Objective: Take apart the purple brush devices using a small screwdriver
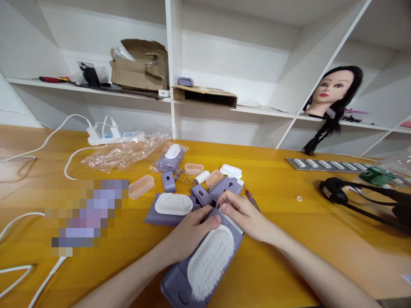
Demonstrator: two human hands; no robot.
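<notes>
A purple device with a white bristle brush (212, 261) lies tilted near the front of the wooden table. My left hand (195, 231) grips its upper left side, the thumb on top beside the brush. My right hand (242, 211) pinches at the device's far end, where its fingertips hide what they touch. Just left of my hands rests another purple part with a white brush (173, 204). Beyond them are a purple housing (226, 188), a white cylinder (202, 177), metal springs (184, 179), a small purple cover (168, 182) and a loose white brush (231, 171).
Pinkish trays (141, 187), a bagged purple device (171, 157) and clear plastic (125, 154) lie behind. A screwdriver (252, 199) is right of the parts. White cables (48, 284) run left; black straps (362, 194) lie right. Shelves hold cardboard (141, 68) and a mannequin head (334, 90).
</notes>
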